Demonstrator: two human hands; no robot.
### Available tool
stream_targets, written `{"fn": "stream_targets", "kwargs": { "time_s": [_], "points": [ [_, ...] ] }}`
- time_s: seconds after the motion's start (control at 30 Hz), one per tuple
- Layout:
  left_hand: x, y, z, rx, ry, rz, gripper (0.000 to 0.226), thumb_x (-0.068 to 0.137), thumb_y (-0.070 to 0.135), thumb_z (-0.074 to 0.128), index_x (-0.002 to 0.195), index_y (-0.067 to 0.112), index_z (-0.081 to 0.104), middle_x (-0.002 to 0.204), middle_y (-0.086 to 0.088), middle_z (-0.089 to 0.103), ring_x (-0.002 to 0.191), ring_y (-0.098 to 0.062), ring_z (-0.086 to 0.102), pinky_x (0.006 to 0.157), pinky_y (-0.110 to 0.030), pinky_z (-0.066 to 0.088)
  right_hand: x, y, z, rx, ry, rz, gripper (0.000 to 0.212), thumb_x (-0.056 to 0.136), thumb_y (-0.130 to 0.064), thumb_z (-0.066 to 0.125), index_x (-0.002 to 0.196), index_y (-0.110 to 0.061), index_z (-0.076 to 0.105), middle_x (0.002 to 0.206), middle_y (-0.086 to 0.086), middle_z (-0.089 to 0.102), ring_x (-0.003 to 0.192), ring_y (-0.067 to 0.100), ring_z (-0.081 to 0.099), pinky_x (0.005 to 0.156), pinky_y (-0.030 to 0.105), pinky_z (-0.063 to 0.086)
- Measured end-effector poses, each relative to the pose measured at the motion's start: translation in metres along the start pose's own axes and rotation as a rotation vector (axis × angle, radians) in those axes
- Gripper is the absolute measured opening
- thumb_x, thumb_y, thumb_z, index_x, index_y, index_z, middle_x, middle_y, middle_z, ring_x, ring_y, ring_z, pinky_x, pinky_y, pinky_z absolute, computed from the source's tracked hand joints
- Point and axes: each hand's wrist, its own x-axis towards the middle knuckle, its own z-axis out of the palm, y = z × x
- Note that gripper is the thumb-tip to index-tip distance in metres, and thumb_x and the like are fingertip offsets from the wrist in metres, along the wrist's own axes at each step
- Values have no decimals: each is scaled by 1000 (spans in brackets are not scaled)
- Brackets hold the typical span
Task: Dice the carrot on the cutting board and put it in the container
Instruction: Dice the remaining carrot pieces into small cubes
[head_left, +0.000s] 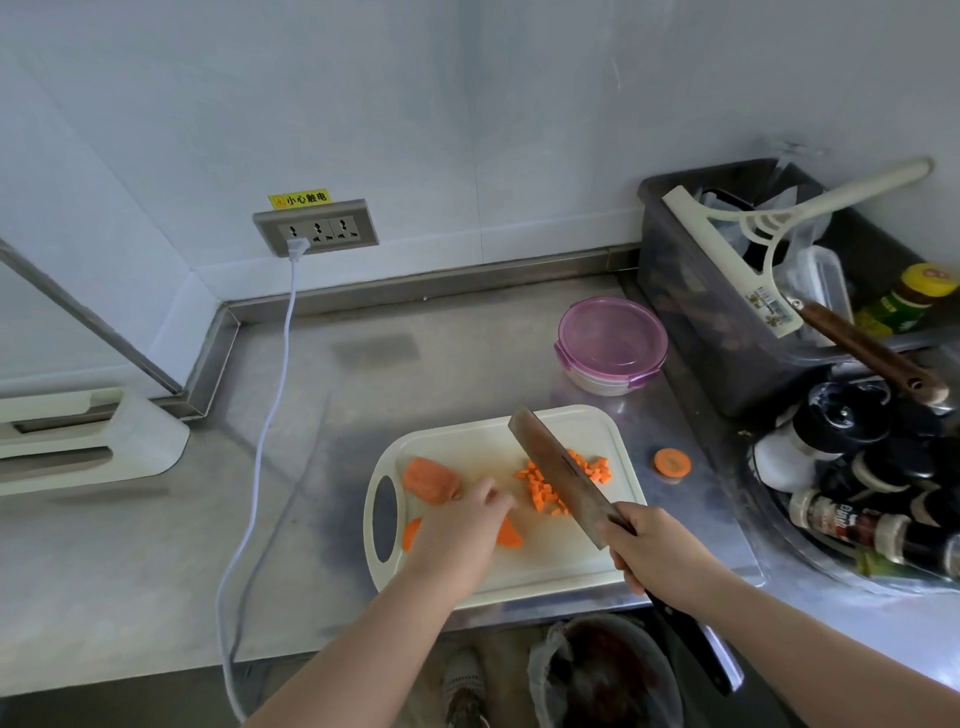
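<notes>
On the cutting board, right of centre: heap of carrot dice, partly screened by the cleaver blade slanting over it. Board's left part: 1 large uncut carrot chunk, beside the handle hole. Toward the board's near edge: another carrot piece, its middle hidden under the left hand; only 2 orange ends show. Left hand palm down, fingertips blurred; cannot tell whether it grips the piece or just presses on it. Right hand at the board's near-right corner, fingers wrapped round the cleaver's handle, which is hidden in the fist.

Just off the board's right edge, on the steel counter: 1 round carrot slice. Beyond the board's far-right corner: container, purple lid on, contents not discernible. Further right of the board: dark bin, bottles, partly cut off by the frame.
</notes>
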Motion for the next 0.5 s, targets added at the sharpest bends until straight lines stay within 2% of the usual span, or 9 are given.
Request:
{"fn": "stream_targets", "kwargs": {
  "time_s": [0.07, 0.13, 0.2, 0.27, 0.37, 0.43, 0.5],
  "points": [
    [-9, 3, 2, -275, 88, -264, 37, 92, 14, 54, 127, 24, 47, 133, 6, 44, 97, -17, 61, 81, -32, 50, 1, 1, 6, -21, -11, -5, 22, 96, -20, 45, 77, -12, 51, 64, 1, 52, 50, 12, 44, 46, 18, 38],
    [-17, 9, 6, -531, 114, -456, 38, 92, 21, 57, 129, 22, 48, 127, 5, 54, 108, -14, 57, 84, -23, 46, 4, 0, 14, -74, -16, -22, 23, 96, -21, 45, 76, -11, 49, 65, 2, 52, 52, 13, 43, 49, 20, 37],
    [-20, 18, 10, -750, 95, -558, 41, 92, 23, 57, 132, 18, 47, 114, 8, 57, 104, -12, 55, 74, -14, 41, 6, -1, 22, -148, -16, -42, 26, 96, -22, 45, 72, -12, 45, 67, 4, 51, 56, 16, 44, 55, 25, 38],
    [-20, 25, 14, -916, 107, -596, 37, 93, 22, 55, 129, 16, 49, 97, 14, 54, 87, -5, 53, 62, -10, 40, 7, -1, 29, -209, -9, -60, 31, 97, -22, 43, 67, -16, 41, 66, 2, 50, 59, 18, 46, 59, 28, 39],
    [-15, 34, 16, -1029, 146, -606, 32, 92, 12, 53, 124, 15, 52, 88, 19, 52, 74, 5, 48, 58, -6, 33, 8, 0, 37, -232, -5, -61, 32, 100, -25, 41, 68, -20, 42, 67, -2, 50, 58, 13, 50, 54, 21, 40],
    [-12, 40, 14, -1052, 169, -588, 37, 92, 7, 51, 127, 17, 51, 90, 21, 51, 80, 5, 49, 66, -7, 35, 10, 2, 43, -257, -9, -70, 27, 101, -27, 41, 75, -22, 46, 72, -3, 53, 65, 12, 52, 57, 21, 40],
    [-10, 44, 12, -1057, 175, -560, 41, 93, 5, 50, 130, 20, 51, 97, 19, 52, 96, -1, 51, 82, -12, 35, 12, 3, 49, -264, -19, -72, 20, 101, -29, 41, 86, -21, 50, 78, -3, 54, 68, 11, 53, 60, 22, 43]
  ]
}}
